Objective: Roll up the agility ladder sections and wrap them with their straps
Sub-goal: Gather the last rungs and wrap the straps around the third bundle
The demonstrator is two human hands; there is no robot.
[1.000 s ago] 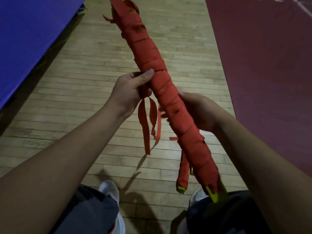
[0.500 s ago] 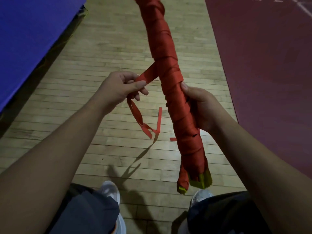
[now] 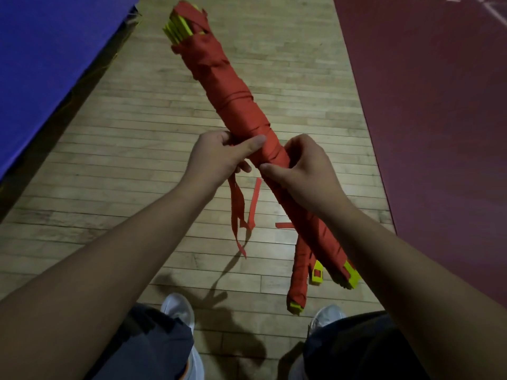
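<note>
Red-wrapped ladder bundle [image 3: 236, 105] is grasped mid-length by left hand [image 3: 216, 160] and right hand [image 3: 304, 174]; strap ends [image 3: 238, 204] hang below the left grip.

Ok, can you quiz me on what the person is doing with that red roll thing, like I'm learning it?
1. True or false: the left hand and the right hand both grip the red bundle.
2. What colour are the rungs poking from the bundle's far end? A yellow, B blue, C white.
3. Fill in: the loose strap ends hang below the ___ hand.
Key: 1 true; 2 A; 3 left.
</note>
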